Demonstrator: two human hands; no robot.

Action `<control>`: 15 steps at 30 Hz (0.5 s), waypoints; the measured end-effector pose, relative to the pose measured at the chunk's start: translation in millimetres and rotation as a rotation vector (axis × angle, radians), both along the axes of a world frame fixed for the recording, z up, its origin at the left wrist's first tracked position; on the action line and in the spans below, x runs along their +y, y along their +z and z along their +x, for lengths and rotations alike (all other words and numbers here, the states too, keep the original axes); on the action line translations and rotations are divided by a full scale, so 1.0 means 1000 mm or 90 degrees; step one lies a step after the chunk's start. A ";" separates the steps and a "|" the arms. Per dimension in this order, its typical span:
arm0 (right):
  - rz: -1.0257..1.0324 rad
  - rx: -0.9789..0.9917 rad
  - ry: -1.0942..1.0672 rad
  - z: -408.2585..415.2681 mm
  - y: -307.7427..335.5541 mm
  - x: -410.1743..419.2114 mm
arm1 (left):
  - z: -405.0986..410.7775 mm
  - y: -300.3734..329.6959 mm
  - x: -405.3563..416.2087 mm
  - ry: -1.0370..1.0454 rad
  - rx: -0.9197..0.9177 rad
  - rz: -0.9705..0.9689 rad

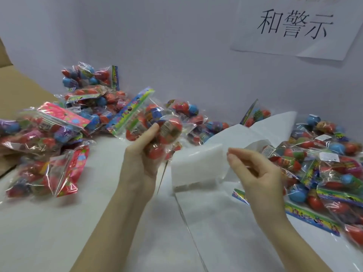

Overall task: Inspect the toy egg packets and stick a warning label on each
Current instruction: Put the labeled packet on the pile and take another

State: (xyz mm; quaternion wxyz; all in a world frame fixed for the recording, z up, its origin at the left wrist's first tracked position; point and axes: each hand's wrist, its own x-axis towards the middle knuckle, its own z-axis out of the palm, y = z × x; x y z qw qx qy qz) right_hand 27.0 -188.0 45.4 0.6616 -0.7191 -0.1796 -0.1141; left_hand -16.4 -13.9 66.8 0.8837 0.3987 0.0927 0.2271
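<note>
Left hand point(140, 154): raised over the bench point(59, 222), fingers point(152, 130) curled round one toy egg packet point(155, 126), a clear bag of red and blue eggs with a blue-green header strip pointing up and left; thumb laid along the bag's near face. Right hand point(257, 173): held just right of the packet and apart from it, fingers bent inward, thumb and forefinger tips point(229, 154) drawn together; whether a label sits between them cannot be told, as anything there is too small and pale to make out. Between the two hands, on the bench: a white block point(196, 167), apparently a stack of label sheets, resting on a white sheet point(265, 126) partly folded upward behind it. Left of the held packet: a heap of packets point(59, 124), some with pink headers, none showing a white label. Right of the hands: a second heap of packets point(324, 163), several bearing a small white label point(330, 156) on the upper face. Behind, on the wall: a paper sign point(294, 26) with large black characters. Far left edge: brown cardboard point(19, 85).
</note>
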 end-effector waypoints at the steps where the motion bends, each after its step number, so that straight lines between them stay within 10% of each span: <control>1: -0.059 0.035 -0.002 0.005 -0.005 0.001 | -0.001 -0.001 0.005 -0.024 0.025 0.035; 9: -0.301 0.046 0.039 0.018 -0.031 0.005 | 0.004 -0.014 0.001 -0.271 0.123 0.261; 15: -0.292 -0.027 0.063 0.016 -0.024 0.004 | 0.012 -0.019 -0.008 -0.155 0.083 0.099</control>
